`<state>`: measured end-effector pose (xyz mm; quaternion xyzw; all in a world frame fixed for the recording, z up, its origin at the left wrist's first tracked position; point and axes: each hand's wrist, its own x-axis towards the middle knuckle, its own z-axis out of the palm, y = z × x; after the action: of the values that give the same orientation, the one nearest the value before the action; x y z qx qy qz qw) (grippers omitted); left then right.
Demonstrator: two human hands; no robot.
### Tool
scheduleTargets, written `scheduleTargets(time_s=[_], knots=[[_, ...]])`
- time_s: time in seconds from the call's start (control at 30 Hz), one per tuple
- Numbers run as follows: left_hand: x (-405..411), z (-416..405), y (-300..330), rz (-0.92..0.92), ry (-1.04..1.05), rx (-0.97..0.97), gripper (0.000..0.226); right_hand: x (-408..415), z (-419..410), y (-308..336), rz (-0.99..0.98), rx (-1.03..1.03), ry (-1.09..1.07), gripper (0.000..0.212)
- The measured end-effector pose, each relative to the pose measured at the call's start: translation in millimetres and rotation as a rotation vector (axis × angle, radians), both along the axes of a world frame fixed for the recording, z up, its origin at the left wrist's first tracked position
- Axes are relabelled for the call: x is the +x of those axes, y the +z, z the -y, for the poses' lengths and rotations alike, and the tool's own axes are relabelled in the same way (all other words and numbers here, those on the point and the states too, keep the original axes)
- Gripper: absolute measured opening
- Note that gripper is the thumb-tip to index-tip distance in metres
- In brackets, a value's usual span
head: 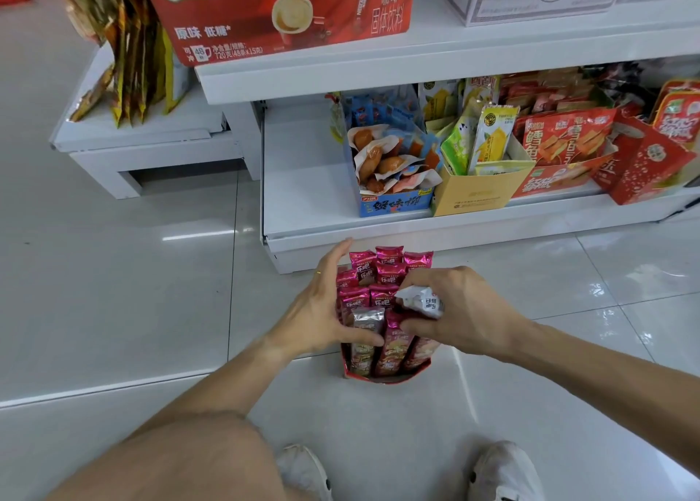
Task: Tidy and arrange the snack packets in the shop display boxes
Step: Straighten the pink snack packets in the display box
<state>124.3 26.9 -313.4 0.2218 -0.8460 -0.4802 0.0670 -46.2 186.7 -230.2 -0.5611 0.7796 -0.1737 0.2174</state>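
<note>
Red display box (382, 378) on floor was packed with pink packets (388, 258); left hand (329, 303) lay straight-fingered against them, right hand (450, 307) was clenched round white packet (422, 300).

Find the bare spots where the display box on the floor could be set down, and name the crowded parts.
Free: the lower shelf left of the blue box, and the floor tiles left of the red display box. Crowded: the shelf's right part, from the blue box through the yellow box.
</note>
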Motion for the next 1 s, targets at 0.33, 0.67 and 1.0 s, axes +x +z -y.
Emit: scheduleTargets(time_s=[0.33,0.67,1.0], knots=[[21.1,-15.2,-19.3,0.071,0.022,0.096,0.099,-18.8,8.4,63.9,1.007,-0.137,-0.509,0.042],[19.1,-13.4,-33.5,0.143,-0.030,0.075,0.118,-10.4,20.3,75.0,1.448,-0.359,-0.567,0.031],[19.8,-25.0,-54.2,0.131,-0.002,-0.089,0.093,4.5,20.1,51.2,1.342,-0.326,-0.527,0.040]])
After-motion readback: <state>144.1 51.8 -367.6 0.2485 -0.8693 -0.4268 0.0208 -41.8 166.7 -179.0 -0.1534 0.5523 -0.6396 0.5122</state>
